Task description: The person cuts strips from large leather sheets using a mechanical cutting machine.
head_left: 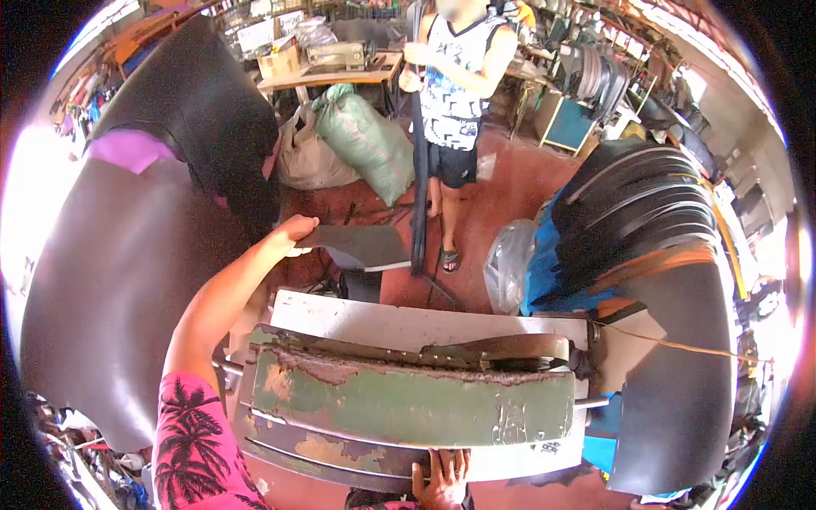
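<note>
My left hand (pixel 297 233) is stretched out past the far side of a worn green machine (pixel 416 404), closed on one end of a dark flat sheet (pixel 361 245). The sheet reaches right, toward a long dark strip. My right hand (pixel 444 483) lies at the near edge of the machine, fingers apart and pointing forward, their tips against its lower front. A white board (pixel 357 320) shows behind the machine.
A person (pixel 459 76) stands ahead, holding the long dark strip (pixel 418 170) upright. Large dark sheets (pixel 127 289) bulge at left; stacked dark material (pixel 680 340) stands at right. Green sack (pixel 365 140), clear plastic bag (pixel 510 263) and workbench (pixel 327 78) are beyond.
</note>
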`<state>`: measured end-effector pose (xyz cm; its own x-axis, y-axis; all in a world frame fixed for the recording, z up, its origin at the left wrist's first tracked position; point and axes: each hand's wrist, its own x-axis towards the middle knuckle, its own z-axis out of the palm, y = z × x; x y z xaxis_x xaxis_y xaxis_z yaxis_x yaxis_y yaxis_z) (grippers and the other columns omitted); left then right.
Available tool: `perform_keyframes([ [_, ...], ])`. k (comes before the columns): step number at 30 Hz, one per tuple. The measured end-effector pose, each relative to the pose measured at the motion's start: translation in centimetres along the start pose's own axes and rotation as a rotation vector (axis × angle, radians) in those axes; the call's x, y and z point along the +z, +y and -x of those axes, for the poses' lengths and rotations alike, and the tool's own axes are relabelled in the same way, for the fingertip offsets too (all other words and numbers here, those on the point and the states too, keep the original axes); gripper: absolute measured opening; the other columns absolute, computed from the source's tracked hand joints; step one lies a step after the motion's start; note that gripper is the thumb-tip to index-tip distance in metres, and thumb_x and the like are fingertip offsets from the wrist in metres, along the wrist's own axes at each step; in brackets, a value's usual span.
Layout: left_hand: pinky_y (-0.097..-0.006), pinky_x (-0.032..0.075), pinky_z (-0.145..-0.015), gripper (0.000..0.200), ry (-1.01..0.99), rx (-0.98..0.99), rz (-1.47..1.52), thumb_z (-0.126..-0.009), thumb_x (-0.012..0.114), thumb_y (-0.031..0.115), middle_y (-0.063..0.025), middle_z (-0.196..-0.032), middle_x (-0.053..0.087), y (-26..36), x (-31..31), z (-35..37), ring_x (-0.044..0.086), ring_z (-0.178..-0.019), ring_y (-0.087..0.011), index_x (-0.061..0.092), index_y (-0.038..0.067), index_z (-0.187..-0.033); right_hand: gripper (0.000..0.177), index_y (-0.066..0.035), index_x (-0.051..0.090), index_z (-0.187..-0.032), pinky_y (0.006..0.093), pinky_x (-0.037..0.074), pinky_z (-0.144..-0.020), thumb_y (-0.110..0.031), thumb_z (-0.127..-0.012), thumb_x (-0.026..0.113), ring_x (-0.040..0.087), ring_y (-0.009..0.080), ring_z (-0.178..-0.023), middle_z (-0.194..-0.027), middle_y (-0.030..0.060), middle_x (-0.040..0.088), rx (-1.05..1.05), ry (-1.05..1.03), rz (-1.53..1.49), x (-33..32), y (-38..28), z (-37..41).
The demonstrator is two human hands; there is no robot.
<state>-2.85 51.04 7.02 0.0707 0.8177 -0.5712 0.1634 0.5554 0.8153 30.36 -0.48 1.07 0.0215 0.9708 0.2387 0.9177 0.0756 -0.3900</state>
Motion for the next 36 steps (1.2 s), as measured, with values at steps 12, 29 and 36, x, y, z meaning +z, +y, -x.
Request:
perform_keyframes([
  [12,-0.0287,0.043,-0.070,0.034,0.182,0.695,-0.307,-0.104,0.047,0.030,0.0002,-0.079,0.055,-5.7,8.7,31.3,0.049,-0.074,-0.0099,0.059,0.002,-0.090,0.037,0.006,0.061,-0.118,0.0542,0.033,-0.109,-0.018,-0.090,0.057,0.045,0.0399,-0.131,-0.129,0.0194,0.059,-0.104,0.173,-0.077,-1.1,-0.5,-0.2],
  [29,-0.0355,0.040,-0.074,0.037,0.431,0.703,-0.392,-0.103,0.048,0.034,-0.0110,-0.081,0.047,-23.3,10.6,41.9,0.042,-0.076,-0.0203,0.050,-0.003,-0.100,0.021,-0.001,0.068,-0.105,0.0479,0.038,-0.108,-0.010,-0.089,0.058,0.050,0.0381,-0.126,-0.116,0.0140,0.067,-0.136,0.274,-0.191,1.0,1.4,0.6],
  [36,-0.0353,0.041,-0.075,0.039,0.407,0.720,-0.371,-0.103,0.048,0.035,-0.0124,-0.083,0.050,-25.1,13.4,46.8,0.046,-0.078,-0.0197,0.052,-0.004,-0.104,0.061,0.003,0.063,-0.105,0.0394,0.049,-0.087,-0.056,-0.095,0.050,0.064,0.0257,-0.097,-0.103,0.0199,0.068,0.438,-0.047,-1.108,-5.3,-4.2,0.7],
])
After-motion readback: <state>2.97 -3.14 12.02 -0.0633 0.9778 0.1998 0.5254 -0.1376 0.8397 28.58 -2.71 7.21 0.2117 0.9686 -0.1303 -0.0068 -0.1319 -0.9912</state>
